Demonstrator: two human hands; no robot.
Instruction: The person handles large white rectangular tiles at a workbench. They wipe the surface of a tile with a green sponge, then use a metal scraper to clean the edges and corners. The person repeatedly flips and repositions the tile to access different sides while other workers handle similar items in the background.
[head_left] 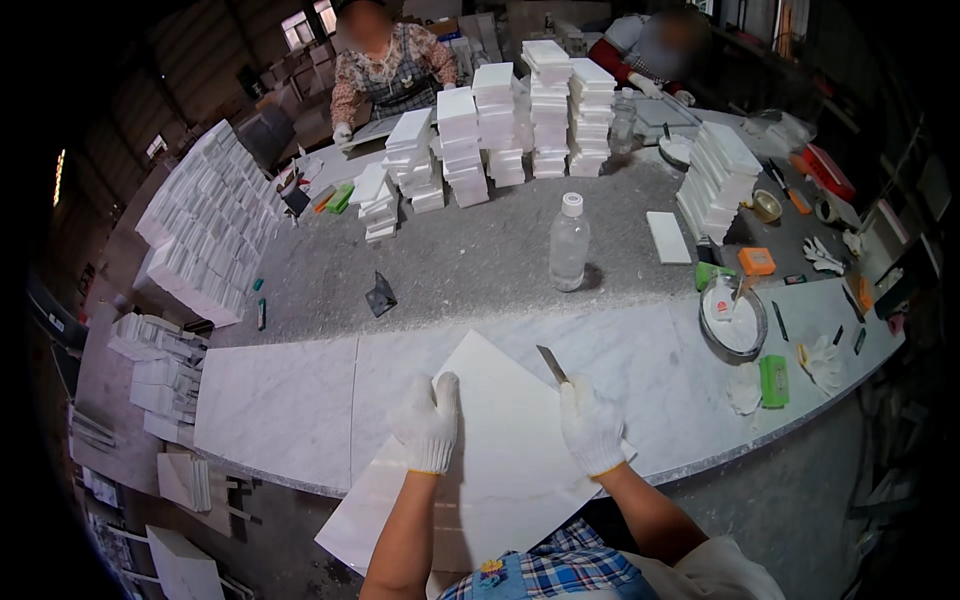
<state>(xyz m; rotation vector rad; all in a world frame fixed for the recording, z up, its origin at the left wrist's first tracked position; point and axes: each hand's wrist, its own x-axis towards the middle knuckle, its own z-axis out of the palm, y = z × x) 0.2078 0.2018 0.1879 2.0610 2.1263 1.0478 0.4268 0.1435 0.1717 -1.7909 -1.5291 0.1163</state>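
A large, smooth white tile (510, 440) lies cornerwise in front of me, its far corner on the marble slabs and its near part reaching toward my body. My left hand (428, 425), in a white knit glove, grips the tile's left edge with the thumb over its face. Closed around a flat metal scraper blade (552, 365) is my right hand (592, 428), gloved too, close to the tile's right edge. The blade points up and left, apart from the tile's face. Its handle end is hidden in the glove.
Stacks of white tiles (465, 150) line the far side, with a larger pile (205, 220) at left. A clear bottle (570, 245) stands mid-table. At right are a bowl of white paste (735, 330), a green box (774, 382) and loose gloves (822, 362). Two people work across the table.
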